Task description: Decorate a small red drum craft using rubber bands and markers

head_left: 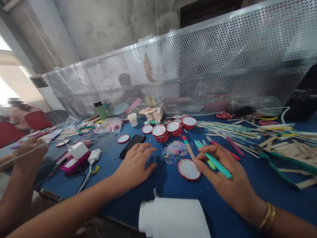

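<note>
My right hand has its fingers closed round a teal marker, which slants across the fingers. From the thumb tip of that hand sticks up a wooden craft stick with a red and green end; it seems to be gripped there too. Below the stick lies a round red-rimmed lid. Over the table, my left hand is open with its fingers spread, holding nothing. It is near a black phone. A heap of coloured rubber bands lies between my hands.
Red round tins and a paper cup stand further back. Green-handled pliers lie among wooden sticks at right. White paper is at the front edge. Chargers and another person's hand are at left.
</note>
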Demonstrator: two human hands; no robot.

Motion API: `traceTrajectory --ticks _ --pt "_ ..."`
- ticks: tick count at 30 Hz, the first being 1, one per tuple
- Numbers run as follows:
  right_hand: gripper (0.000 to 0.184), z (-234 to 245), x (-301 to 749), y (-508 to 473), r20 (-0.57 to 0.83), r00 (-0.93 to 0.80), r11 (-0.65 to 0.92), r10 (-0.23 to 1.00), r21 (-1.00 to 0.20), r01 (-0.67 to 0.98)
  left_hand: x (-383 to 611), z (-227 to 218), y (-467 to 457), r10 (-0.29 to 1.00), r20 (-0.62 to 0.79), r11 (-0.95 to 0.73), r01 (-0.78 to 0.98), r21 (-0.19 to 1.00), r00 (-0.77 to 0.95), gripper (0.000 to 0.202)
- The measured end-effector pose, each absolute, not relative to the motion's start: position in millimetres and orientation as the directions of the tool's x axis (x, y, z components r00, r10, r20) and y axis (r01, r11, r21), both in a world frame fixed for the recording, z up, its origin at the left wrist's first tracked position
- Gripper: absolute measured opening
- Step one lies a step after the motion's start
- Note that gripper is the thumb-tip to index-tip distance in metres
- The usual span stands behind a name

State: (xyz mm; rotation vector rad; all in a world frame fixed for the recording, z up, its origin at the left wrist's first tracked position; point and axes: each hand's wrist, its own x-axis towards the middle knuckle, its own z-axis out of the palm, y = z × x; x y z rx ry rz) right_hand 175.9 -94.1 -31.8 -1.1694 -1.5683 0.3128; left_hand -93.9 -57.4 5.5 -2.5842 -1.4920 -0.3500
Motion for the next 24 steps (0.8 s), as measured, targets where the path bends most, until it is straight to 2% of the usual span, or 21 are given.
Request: traceTrajectory --ticks 3,5,6,17,24 --pt "0.020 -31 175 -94 0.596 0.093 0.477 0.797 -0.717 0.507 -120 7 -20 0.920 0.268 -0.291 0.957 -0.023 0.286 0.055" --pt "0.019 -31 175 -95 0.593 0.089 0.477 0.800 -0.719 0.505 -133 5 2 0.978 0.160 -0.128 0.991 -0.042 0.133 0.063" --pt "0.019 -31 175 -95 0.592 0.088 0.477 0.801 -0.721 0.503 -137 3 10 0.986 0.127 -0.099 0.994 -0.044 0.104 0.065" --pt "0.018 -31 176 -95 0.576 0.077 0.476 0.814 -0.737 0.481 -127 -5 45 0.996 0.094 0.008 0.998 -0.059 -0.003 0.069" --pt "0.017 -29 176 -95 0.594 0.065 0.488 0.802 -0.714 0.501 -127 -12 52 0.993 0.100 0.058 0.998 0.013 -0.059 0.078"
